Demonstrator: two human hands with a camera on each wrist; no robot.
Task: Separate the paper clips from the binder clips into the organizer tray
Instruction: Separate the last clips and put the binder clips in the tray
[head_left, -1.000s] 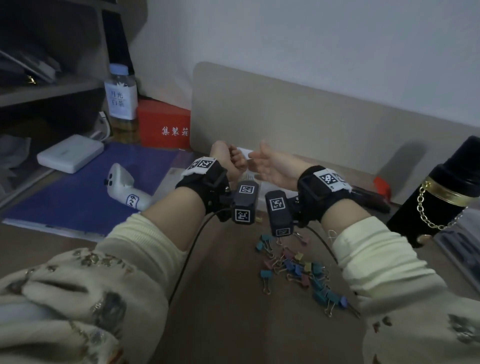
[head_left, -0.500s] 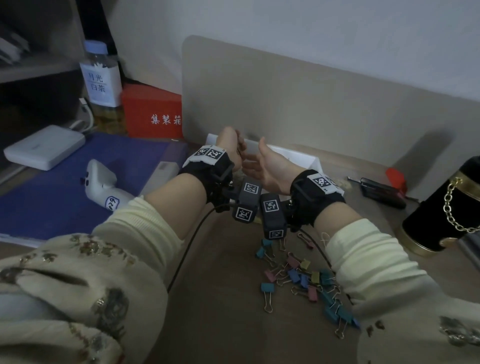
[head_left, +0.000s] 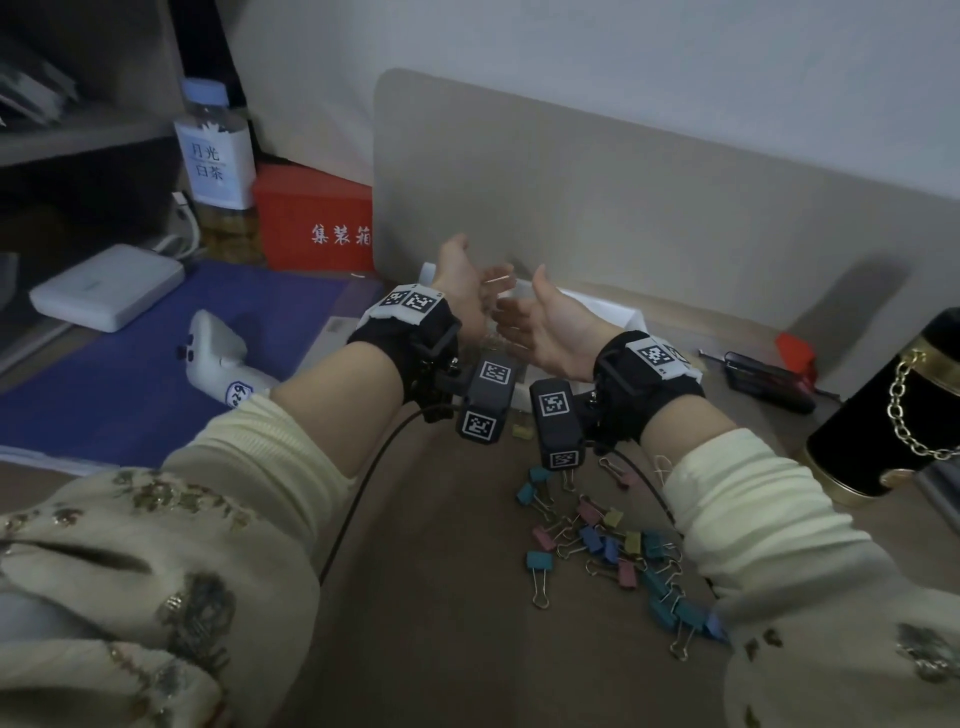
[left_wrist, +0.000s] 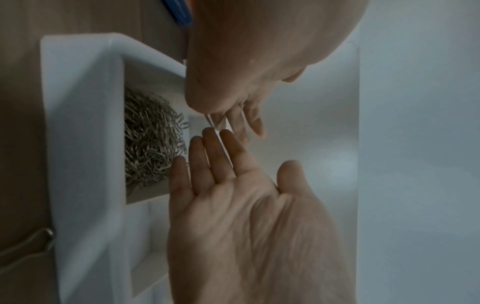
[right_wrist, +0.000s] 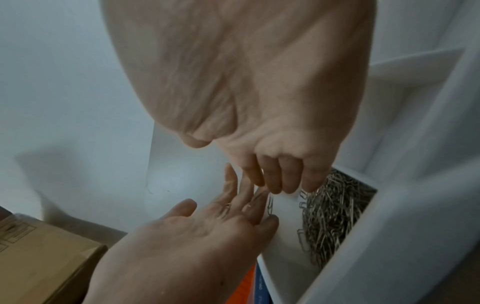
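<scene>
Hold the left hand (head_left: 460, 291) flat and open above the organizer tray (left_wrist: 78, 123). With the open, nearly straight right hand (head_left: 550, 327), brush the loose clips (right_wrist: 270, 205) off its fingers onto the paper clips (left_wrist: 148, 148) heaped in one compartment. Leave the binder clips (head_left: 613, 545) on the table (head_left: 441, 597).

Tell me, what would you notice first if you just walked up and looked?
First the two hands: the left hand and right hand are raised with fingertips nearly meeting above a white tray. One part of the tray holds a big shiny heap of paper clips. Nearer the person, colourful binder clips lie scattered on the brown table.
</scene>
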